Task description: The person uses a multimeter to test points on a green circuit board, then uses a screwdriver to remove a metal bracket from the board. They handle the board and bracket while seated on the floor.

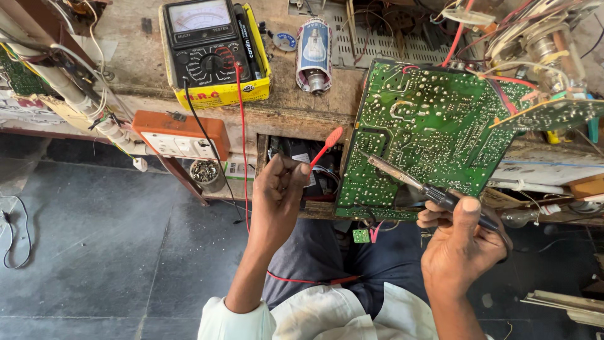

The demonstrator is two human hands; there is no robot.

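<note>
Your right hand (462, 242) gripped a soldering iron (415, 184), its tip laid on the solder side of the green circuit board (434, 126), which leaned up against the workbench's (296, 113) front edge so its joints faced you. Your left hand (280, 189) pinched the red test probe (328, 143) near the board's left edge, its lead running to the analogue multimeter (214, 50) at the bench's back.

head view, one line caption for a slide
Left hand holds a red probe; right hand holds a soldering iron against a green circuit board.
</note>
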